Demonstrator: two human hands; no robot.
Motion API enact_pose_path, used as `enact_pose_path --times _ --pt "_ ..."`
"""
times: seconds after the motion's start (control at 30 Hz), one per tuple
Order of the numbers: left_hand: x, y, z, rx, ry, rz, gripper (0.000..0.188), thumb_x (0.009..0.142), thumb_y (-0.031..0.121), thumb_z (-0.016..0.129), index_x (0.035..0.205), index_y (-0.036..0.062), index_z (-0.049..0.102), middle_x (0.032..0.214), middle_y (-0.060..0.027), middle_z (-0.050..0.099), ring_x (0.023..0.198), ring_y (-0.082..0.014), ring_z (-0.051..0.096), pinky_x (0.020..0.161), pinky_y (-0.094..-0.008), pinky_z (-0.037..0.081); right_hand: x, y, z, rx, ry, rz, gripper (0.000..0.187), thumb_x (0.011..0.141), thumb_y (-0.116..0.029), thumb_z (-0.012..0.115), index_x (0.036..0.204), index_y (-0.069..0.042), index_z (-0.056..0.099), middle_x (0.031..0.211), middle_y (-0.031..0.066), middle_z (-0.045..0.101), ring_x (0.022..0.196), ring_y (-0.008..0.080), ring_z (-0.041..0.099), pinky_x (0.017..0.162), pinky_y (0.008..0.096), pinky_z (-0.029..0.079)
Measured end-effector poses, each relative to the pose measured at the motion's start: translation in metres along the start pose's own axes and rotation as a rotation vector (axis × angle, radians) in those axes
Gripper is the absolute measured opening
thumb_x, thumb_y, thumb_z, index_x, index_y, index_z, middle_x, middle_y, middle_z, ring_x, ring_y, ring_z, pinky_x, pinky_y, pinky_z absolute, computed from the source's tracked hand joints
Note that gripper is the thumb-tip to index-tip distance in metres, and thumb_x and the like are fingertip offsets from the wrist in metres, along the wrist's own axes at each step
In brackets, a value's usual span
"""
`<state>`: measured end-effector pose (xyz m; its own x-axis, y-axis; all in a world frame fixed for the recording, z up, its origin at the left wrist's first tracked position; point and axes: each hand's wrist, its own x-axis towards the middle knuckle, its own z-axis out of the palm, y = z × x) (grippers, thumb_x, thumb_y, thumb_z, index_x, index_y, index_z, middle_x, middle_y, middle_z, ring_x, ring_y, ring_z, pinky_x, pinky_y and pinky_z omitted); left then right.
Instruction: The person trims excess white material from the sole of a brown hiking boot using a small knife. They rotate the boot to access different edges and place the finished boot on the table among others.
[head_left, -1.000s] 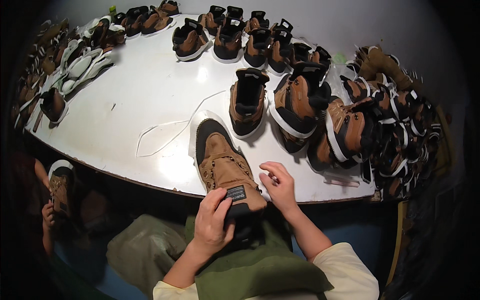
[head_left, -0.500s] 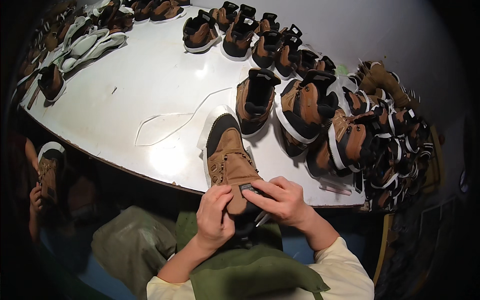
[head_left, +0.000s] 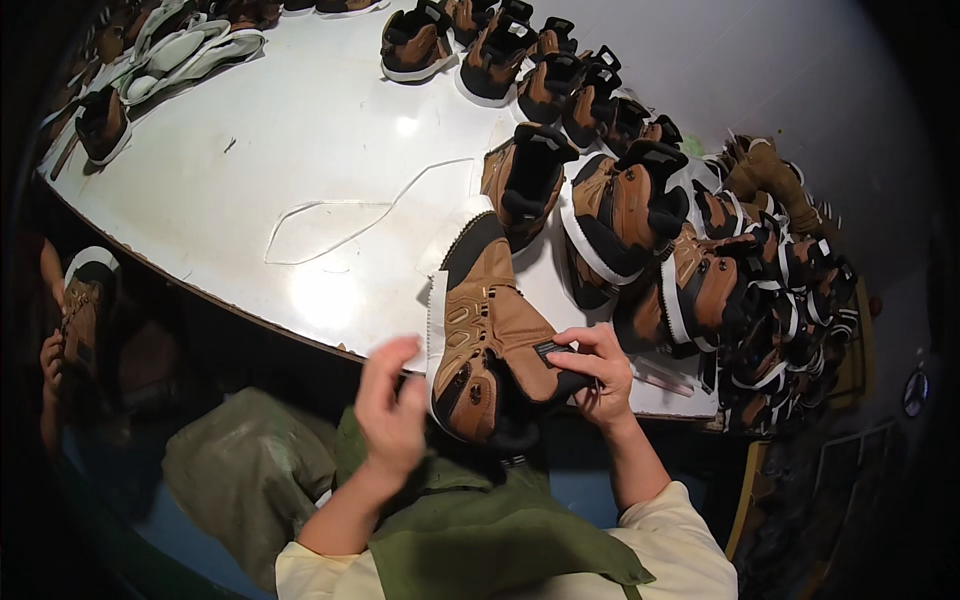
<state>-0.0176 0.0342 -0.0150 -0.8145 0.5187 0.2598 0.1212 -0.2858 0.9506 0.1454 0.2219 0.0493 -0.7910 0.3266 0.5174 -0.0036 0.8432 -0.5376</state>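
Can read no text or number. Noted a small dark label point(head_left: 549, 351) with pale marks on the tongue point(head_left: 518, 328) of the brown shoe point(head_left: 487, 272), partly covered by the right hand point(head_left: 603, 382). Noted white tags point(head_left: 519, 31) on farther shoes point(head_left: 490, 66); cannot make out any print.

My right fingers point(head_left: 590, 366) pinch the tongue point(head_left: 524, 330) of a brown-and-black shoe point(head_left: 468, 312), toe over the white bench point(head_left: 230, 190). My left fingers point(head_left: 382, 368), blurred and parted, hang just beside it. A thin cord point(head_left: 345, 203) loops there; more shoes point(head_left: 416, 45) stand beyond.
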Motion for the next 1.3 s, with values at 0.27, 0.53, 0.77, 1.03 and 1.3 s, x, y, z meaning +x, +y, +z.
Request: enact_pose_path --times 0.27,0.53,0.77,1.03,1.3 --pt "0.049 -0.046 0.011 -0.355 -0.176 -0.599 0.06 0.089 0.009 0.066 0.137 -0.008 0.033 0.117 -0.015 0.054 0.098 -0.0146 0.059 0.084 -0.0262 0.05 -0.001 0.012 0.002 0.082 0.062 0.048 0.018 0.079 -0.004 0.07 0.096 -0.008 0.074 0.103 0.0098 0.066 0.077 0.0156 0.049 0.067 0.0249 0.04" --pt "0.049 -0.046 0.04 -0.192 -0.151 -0.44 0.057 0.087 0.006 0.066 0.133 -0.0063 0.035 0.098 -0.008 0.057 0.084 -0.0097 0.059 0.074 -0.0223 0.05 0.001 0.019 0.0 0.066 0.038 0.031 0.019 0.079 -0.003 0.07 0.097 -0.008 0.074 0.104 0.0101 0.066 0.078 0.0151 0.051 0.067 0.0249 0.042" --pt "0.05 -0.054 0.029 0.116 -0.097 -0.373 0.025 0.09 0.008 0.057 0.111 -0.0055 0.056 0.077 -0.0021 0.061 0.066 -0.006 0.054 0.06 -0.0224 0.045 -0.003 0.023 -0.001 0.099 0.072 0.082 0.028 0.073 0.001 0.071 0.098 -0.01 0.075 0.105 0.006 0.066 0.076 0.016 0.048 0.068 0.0255 0.041" --pt "0.053 -0.061 0.013 -0.437 -0.146 -0.545 0.016 0.094 0.008 0.056 0.103 -0.0041 0.06 0.084 -0.0037 0.066 0.071 -0.0057 0.058 0.066 -0.0212 0.048 -0.01 0.034 -0.003 0.235 0.109 0.138 0.021 0.08 0.001 0.069 0.1 -0.004 0.072 0.107 0.0102 0.064 0.093 0.0177 0.059 0.079 0.0264 0.048" --pt "0.051 -0.079 0.014 -0.879 -0.165 -0.724 0.021 0.094 0.009 0.059 0.11 -0.0036 0.058 0.104 -0.0103 0.066 0.094 -0.0157 0.063 0.088 -0.0295 0.05 -0.012 0.039 -0.001 0.259 0.154 0.157 0.021 0.082 0.003 0.064 0.1 -0.003 0.071 0.109 0.0107 0.062 0.09 0.0158 0.06 0.079 0.0251 0.048"
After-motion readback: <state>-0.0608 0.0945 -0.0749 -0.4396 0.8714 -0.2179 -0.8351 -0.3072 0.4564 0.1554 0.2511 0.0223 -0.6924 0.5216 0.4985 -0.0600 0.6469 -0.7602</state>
